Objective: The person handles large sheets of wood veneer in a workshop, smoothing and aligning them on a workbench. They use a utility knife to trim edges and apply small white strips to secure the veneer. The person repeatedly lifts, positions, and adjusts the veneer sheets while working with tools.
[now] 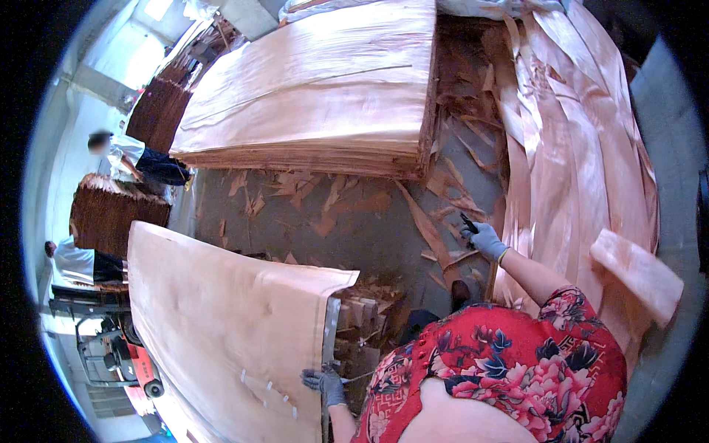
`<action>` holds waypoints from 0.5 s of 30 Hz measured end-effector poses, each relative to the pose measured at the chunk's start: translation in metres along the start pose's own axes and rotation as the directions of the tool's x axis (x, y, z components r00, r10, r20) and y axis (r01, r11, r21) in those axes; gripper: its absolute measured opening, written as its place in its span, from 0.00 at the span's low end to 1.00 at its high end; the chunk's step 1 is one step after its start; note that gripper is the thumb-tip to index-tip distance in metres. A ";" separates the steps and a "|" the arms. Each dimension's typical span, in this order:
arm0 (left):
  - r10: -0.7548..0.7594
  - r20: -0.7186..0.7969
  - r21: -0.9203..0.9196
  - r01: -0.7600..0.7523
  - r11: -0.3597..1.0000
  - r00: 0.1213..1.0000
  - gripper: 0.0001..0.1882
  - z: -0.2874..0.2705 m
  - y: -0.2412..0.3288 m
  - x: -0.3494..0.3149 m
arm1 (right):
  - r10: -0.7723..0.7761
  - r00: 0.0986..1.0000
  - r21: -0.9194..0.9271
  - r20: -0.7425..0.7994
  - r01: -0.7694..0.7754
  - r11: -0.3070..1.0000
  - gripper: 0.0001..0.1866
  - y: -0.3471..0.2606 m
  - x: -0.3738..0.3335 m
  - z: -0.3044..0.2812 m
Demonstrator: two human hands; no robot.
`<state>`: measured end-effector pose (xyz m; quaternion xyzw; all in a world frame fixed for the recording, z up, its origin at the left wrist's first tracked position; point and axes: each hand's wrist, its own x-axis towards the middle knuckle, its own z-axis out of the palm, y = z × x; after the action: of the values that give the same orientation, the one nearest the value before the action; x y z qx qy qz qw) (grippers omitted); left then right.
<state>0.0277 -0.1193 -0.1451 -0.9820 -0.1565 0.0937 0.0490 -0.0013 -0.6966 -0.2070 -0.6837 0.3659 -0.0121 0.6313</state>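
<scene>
My left hand [323,385], in a grey glove, rests on the edge of a large pale wood veneer sheet [221,310], its fingers stretched out over the surface. Small white tape pieces [269,385] dot the sheet near that hand. Out to the right, my right hand [486,240], also gloved in grey, is closed around a small black tool [468,223]. What kind of tool it is, I cannot make out. That hand is above the floor, apart from the sheet.
A tall stack of veneer sheets [310,81] stands ahead. Long loose veneer strips [569,148] are heaped on the right. Veneer scraps [325,199] litter the floor. Two people [136,159] are at the far left, near brown stacks [122,214] and a red forklift [144,369].
</scene>
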 end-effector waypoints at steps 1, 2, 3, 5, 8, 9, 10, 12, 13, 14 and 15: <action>-0.036 0.006 0.013 0.036 0.999 0.999 0.44 0.001 0.012 0.003 | -0.068 0.998 0.002 -0.011 0.068 0.998 0.07 0.000 0.026 -0.002; -0.109 0.037 -0.052 0.111 0.993 0.993 0.43 0.000 0.019 0.003 | -0.137 0.990 0.003 -0.017 0.137 0.991 0.07 0.000 0.050 -0.001; -0.131 0.039 0.006 0.131 0.991 0.991 0.43 0.006 0.014 0.003 | -0.213 0.977 0.006 -0.007 0.213 0.977 0.07 -0.003 0.075 0.002; 0.373 -0.584 0.526 -0.014 0.850 0.721 0.44 0.047 -0.026 0.006 | -0.130 0.991 0.045 0.029 0.129 0.991 0.06 -0.042 0.106 0.010; -0.009 -0.157 0.086 0.023 0.996 0.988 0.44 0.056 -0.031 -0.007 | -0.160 0.986 -0.008 -0.036 0.160 0.987 0.07 -0.029 0.153 0.002; -0.015 -0.173 0.090 0.031 0.996 0.985 0.45 0.059 -0.025 -0.008 | -0.152 0.988 -0.028 -0.038 0.151 0.988 0.07 -0.041 0.161 -0.001; -0.057 -0.095 0.132 0.069 0.989 0.994 0.45 0.046 -0.006 -0.013 | -0.133 0.990 -0.057 -0.048 0.130 0.990 0.07 -0.049 0.168 -0.010; -0.154 0.085 0.044 0.151 0.988 0.984 0.45 -0.001 0.037 -0.013 | -0.212 0.974 -0.140 -0.075 0.200 0.970 0.09 -0.049 0.209 -0.025; -0.197 0.162 0.016 0.197 0.980 0.967 0.46 -0.024 0.049 -0.009 | -0.247 0.965 -0.161 -0.084 0.231 0.960 0.10 -0.050 0.231 -0.029; -0.222 0.150 0.010 0.224 0.975 0.963 0.44 -0.027 0.044 -0.008 | -0.335 0.939 -0.245 -0.073 0.309 0.919 0.10 -0.057 0.256 -0.031; -0.329 0.087 0.015 0.329 0.944 0.940 0.44 -0.025 0.044 -0.005 | -0.420 0.906 -0.326 -0.060 0.380 0.866 0.10 -0.068 0.282 -0.031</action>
<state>0.0413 -0.1642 -0.1250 -0.9369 -0.3204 0.1276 0.0569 0.2230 -0.8726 -0.2672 -0.8321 0.2533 -0.1297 0.4761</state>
